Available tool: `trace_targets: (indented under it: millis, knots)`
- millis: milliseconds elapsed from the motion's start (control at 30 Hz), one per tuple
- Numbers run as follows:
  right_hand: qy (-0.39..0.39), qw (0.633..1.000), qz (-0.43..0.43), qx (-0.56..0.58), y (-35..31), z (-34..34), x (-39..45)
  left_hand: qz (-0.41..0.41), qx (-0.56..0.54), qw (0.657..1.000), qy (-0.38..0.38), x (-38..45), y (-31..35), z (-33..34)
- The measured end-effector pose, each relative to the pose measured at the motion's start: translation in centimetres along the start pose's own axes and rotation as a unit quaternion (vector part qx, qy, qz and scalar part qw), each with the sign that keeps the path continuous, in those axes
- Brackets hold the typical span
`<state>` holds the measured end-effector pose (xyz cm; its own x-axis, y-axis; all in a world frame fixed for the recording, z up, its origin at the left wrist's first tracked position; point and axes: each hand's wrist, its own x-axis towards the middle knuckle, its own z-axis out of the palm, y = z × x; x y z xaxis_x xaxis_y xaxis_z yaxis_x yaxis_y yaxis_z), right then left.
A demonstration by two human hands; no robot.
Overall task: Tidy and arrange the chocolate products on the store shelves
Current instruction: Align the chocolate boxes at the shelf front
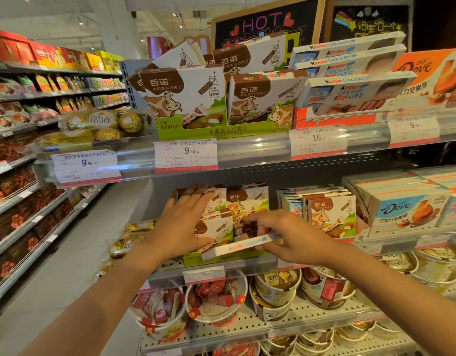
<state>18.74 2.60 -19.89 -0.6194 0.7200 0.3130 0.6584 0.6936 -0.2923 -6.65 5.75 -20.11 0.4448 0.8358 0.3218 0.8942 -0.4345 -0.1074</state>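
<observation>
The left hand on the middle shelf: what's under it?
The left hand lies flat on cow-print chocolate boxes in a green tray. What is under the palm is hidden.

Left hand [182,222] flat, fingers spread, against upright cow-print chocolate boxes [216,227] on the middle shelf [247,264] — right hand [283,233] just beside it pinching a flat-lying box [243,246] at its right end, more boxes [331,214] standing beyond that grip.
</observation>
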Motion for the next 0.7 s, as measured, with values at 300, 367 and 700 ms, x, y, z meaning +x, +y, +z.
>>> trace_targets:
  millis: [300,367,700]
  knots:
    - [0.055,0.977,0.045,0.199,0.1,-1.0,-1.1,-0.001,-0.059,0.998,0.009,-0.2,0.3,-0.6]
    - [0.08,0.977,0.033,0.197,0.0,-1.2,-1.3,0.009,-0.055,0.998,0.017,-0.2,0.1,-0.4]
    - [0.165,0.977,0.011,0.135,-0.2,-3.9,-1.4,0.036,-0.095,0.992,0.068,-0.1,-0.2,0.4]
